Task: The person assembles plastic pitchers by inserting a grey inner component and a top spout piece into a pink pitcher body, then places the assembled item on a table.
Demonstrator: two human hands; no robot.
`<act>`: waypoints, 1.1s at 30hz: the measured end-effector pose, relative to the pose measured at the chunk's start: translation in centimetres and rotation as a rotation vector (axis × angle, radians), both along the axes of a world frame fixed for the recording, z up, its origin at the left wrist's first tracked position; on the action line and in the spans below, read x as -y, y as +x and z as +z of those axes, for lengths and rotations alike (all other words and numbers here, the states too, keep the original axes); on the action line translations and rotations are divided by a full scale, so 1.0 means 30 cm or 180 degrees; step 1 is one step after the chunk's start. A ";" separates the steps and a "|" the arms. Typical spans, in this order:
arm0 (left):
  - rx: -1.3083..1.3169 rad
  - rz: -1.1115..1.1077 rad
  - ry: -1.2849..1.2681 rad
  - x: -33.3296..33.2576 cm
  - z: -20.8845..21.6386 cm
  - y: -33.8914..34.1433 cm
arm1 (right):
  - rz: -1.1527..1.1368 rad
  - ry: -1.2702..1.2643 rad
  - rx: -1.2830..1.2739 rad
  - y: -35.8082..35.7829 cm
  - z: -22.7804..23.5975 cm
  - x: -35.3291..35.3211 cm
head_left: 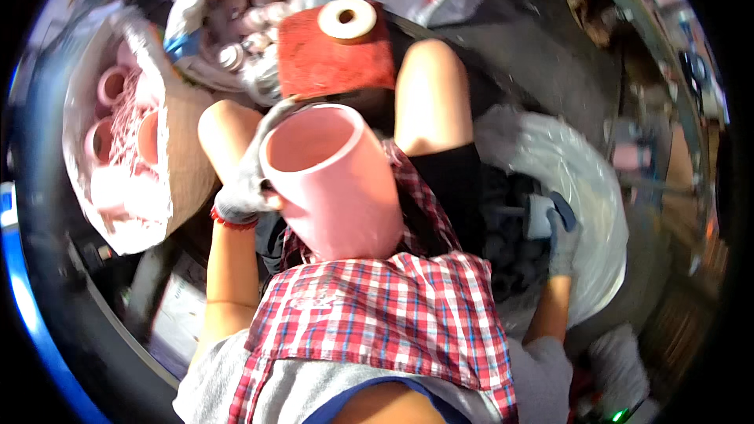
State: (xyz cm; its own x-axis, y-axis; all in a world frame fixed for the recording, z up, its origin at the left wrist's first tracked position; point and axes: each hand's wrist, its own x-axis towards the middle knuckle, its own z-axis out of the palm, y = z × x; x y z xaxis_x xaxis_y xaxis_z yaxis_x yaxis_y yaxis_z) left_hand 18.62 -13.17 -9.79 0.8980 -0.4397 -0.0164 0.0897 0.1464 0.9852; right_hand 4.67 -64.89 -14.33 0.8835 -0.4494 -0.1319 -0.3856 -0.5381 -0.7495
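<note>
A large pink pot [338,196] rests tilted on my lap, its open mouth facing up and away. My left hand [245,188], in a grey-white glove, is closed round the pot's left side and rim. Off to the right, my right hand [563,243], also gloved, reaches over a clear plastic bag [601,212] of dark roundish pieces [510,255]. Between its fingers is a small light-grey block-like piece [539,217] with a dark part beside it; blur hides its exact kind.
Ahead of my knees stands a red block-shaped stand [334,55] with a cream ring [347,19] on top. At left, a white sack [184,165] holds pink pots and pink strands. Another bag [188,16] of small pale pink pieces lies behind it.
</note>
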 end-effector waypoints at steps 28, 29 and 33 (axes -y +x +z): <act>0.0776 -0.1211 -0.1080 0.155 0.039 0.016 | 0.5563 0.0751 0.0032 0.682 0.649 -0.915; 0.0670 -0.1216 -0.1142 0.157 0.033 0.013 | 0.5405 0.0867 -0.0023 0.664 0.642 -0.909; 0.0765 -0.0535 -0.0864 0.131 -0.006 -0.018 | 0.4867 -0.0213 0.0730 0.611 0.658 -0.895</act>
State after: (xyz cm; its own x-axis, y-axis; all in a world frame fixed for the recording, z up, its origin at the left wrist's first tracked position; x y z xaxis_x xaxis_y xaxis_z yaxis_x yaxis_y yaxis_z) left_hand 18.07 -17.11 -9.96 0.7773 -0.5403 0.3224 -0.0938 0.4072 0.9085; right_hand 22.99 -38.05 5.42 0.4883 0.8713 0.0487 0.6608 -0.3327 -0.6728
